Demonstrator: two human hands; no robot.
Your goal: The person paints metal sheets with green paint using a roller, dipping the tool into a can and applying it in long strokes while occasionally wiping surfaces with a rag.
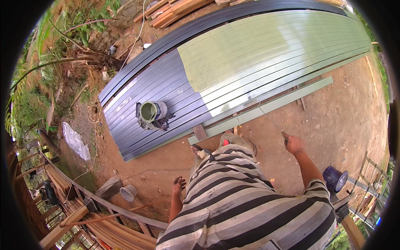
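Observation:
My right hand (295, 144) is closed round the handle of a paint roller (285, 136). Its thin wire frame reaches left toward the near edge of a row of boards (152, 83), where the roller head is hard to make out against the wet paint. Pale green paint (233, 48) covers the right part of the boards; the left part is dark blue-grey. On that dark part stands a paint can (153, 111) with green paint inside, on a crumpled dark plastic sheet (166, 122). My left hand (179, 184) hangs by my side with loosely bent fingers, holding nothing.
A narrow green board (266, 109) lies between me and the row. A dark bucket (334, 179) stands at right, a white bucket (128, 193) at lower left. Stacked timber (177, 11) lies beyond the boards; a rail (121, 212) and long wood strips (102, 233) are at lower left.

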